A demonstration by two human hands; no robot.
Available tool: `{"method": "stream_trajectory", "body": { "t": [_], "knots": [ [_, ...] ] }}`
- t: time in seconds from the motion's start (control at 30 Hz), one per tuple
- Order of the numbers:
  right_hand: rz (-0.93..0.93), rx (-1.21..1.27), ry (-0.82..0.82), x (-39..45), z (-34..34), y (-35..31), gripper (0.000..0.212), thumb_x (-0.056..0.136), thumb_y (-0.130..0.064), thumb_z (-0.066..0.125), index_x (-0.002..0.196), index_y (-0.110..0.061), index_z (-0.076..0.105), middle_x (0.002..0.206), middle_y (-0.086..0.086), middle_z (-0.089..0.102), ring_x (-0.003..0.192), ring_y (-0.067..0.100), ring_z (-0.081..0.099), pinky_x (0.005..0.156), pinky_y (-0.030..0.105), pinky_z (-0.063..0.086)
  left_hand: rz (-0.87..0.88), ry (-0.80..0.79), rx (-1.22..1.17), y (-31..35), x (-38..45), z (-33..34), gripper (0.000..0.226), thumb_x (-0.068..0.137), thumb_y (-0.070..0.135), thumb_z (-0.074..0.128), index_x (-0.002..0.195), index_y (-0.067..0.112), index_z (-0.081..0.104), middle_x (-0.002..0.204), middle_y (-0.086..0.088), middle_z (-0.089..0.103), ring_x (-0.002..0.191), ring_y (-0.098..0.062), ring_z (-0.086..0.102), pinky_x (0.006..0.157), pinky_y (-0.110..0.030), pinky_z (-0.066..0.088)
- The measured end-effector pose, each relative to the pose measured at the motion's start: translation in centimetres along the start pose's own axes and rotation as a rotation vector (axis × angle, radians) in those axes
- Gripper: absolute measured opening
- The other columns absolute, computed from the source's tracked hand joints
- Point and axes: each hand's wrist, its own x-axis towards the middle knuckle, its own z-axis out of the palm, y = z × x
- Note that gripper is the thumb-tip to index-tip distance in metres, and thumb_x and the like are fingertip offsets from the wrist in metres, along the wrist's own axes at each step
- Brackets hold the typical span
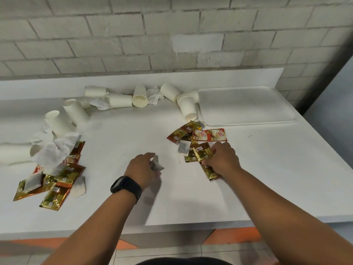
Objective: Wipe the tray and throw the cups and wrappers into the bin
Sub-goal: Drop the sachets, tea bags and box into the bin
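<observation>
A white tray [246, 104] lies bare at the back right of the white counter. Several white paper cups [140, 96] lie tipped over along the back and left, among crumpled tissues [55, 148]. One heap of gold and red wrappers [193, 138] sits in front of the tray; another heap of wrappers [55, 186] lies at the left front. My right hand [222, 158] is closed on gold wrappers [202, 154] at the near edge of the right heap. My left hand [142, 169], with a black watch on its wrist, pinches a grey tea bag [157, 165] just above the counter.
A white brick wall runs behind the counter [124, 134]. The counter's front edge is close to me, with orange and grey floor tiles [231, 236] below it. No bin is in view.
</observation>
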Motion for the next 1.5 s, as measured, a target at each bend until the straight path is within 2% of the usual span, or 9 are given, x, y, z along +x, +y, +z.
{"method": "stream_trajectory", "body": {
  "t": [0.17,0.33,0.47,0.7,0.93,1.13,1.27,1.37,1.5],
  "knots": [
    [0.026,0.254,-0.055,-0.2,0.1,1.8,0.040,0.075,-0.028,0.076,0.103,-0.026,0.048,0.100,-0.003,0.065,0.088,0.019,0.063,0.077,0.040,0.055,0.122,0.065,-0.023,2.5,0.8,-0.7,0.027,0.083,0.023,0.067,0.108,0.015,0.068,0.104,0.000,0.069,0.098,-0.021,0.062,0.086,-0.032,0.049],
    [0.034,0.503,-0.090,-0.5,-0.1,3.5,0.026,0.083,-0.018,0.069,0.104,-0.025,0.056,0.102,-0.004,0.067,0.089,0.020,0.067,0.078,0.043,0.057,0.142,0.087,-0.265,7.3,4.2,-1.8,0.015,0.086,0.031,0.065,0.100,0.024,0.066,0.088,0.010,0.062,0.084,-0.011,0.056,0.074,-0.025,0.041],
    [0.046,0.564,-0.113,-1.3,0.0,4.3,0.025,0.083,-0.015,0.070,0.104,-0.023,0.060,0.100,-0.003,0.068,0.090,0.021,0.068,0.078,0.039,0.056,0.073,-0.026,-0.314,9.8,9.5,-0.9,0.025,0.086,0.036,0.067,0.103,0.018,0.064,0.092,-0.001,0.067,0.084,-0.022,0.065,0.075,-0.036,0.058],
    [0.067,0.574,-0.108,-2.7,-0.7,6.0,0.019,0.083,-0.018,0.070,0.096,-0.027,0.060,0.093,-0.007,0.069,0.082,0.015,0.069,0.067,0.031,0.054,-0.036,0.003,0.089,9.7,12.9,1.8,0.052,0.069,0.055,0.070,0.110,0.023,0.063,0.111,-0.008,0.059,0.101,-0.028,0.058,0.084,-0.037,0.052],
    [0.074,0.572,-0.092,-3.0,-0.6,6.5,0.020,0.083,-0.018,0.071,0.099,-0.027,0.061,0.090,-0.010,0.066,0.084,0.015,0.068,0.074,0.038,0.057,-0.080,-0.038,0.190,9.9,13.8,2.3,0.059,0.050,0.063,0.061,0.093,0.023,0.063,0.089,-0.003,0.066,0.086,-0.027,0.062,0.083,-0.038,0.052],
    [0.110,0.668,-0.044,-3.7,-1.2,6.8,0.024,0.086,-0.016,0.068,0.107,-0.025,0.063,0.087,-0.012,0.063,0.083,0.011,0.066,0.064,0.025,0.048,-0.007,0.029,-0.132,10.4,11.4,1.4,0.033,0.080,0.035,0.071,0.106,0.018,0.059,0.095,-0.003,0.059,0.080,-0.021,0.056,0.056,-0.024,0.043],
    [0.147,0.920,0.003,-4.6,-1.9,8.1,0.024,0.085,-0.008,0.068,0.104,-0.022,0.067,0.084,-0.008,0.067,0.071,0.007,0.068,0.056,0.021,0.048,0.101,0.202,-0.340,11.2,8.2,0.9,0.022,0.086,0.039,0.061,0.091,0.018,0.056,0.084,0.000,0.061,0.083,-0.025,0.061,0.069,-0.032,0.051],
    [0.172,1.059,0.023,-5.6,-2.6,9.5,0.025,0.085,-0.004,0.068,0.106,-0.017,0.069,0.086,-0.002,0.070,0.077,0.015,0.070,0.065,0.030,0.055,0.124,0.228,-0.563,12.6,4.5,1.3,0.020,0.084,0.041,0.062,0.088,0.022,0.058,0.083,0.004,0.063,0.082,-0.022,0.064,0.067,-0.035,0.056],
    [0.198,1.195,0.038,-7.5,-3.7,12.7,0.024,0.085,-0.004,0.067,0.106,-0.016,0.068,0.098,0.008,0.073,0.089,0.028,0.071,0.078,0.046,0.057,0.209,0.054,-0.647,15.0,-1.0,4.0,0.021,0.083,0.043,0.065,0.092,0.024,0.063,0.083,0.000,0.072,0.075,-0.021,0.070,0.066,-0.039,0.060]
  ]
}}
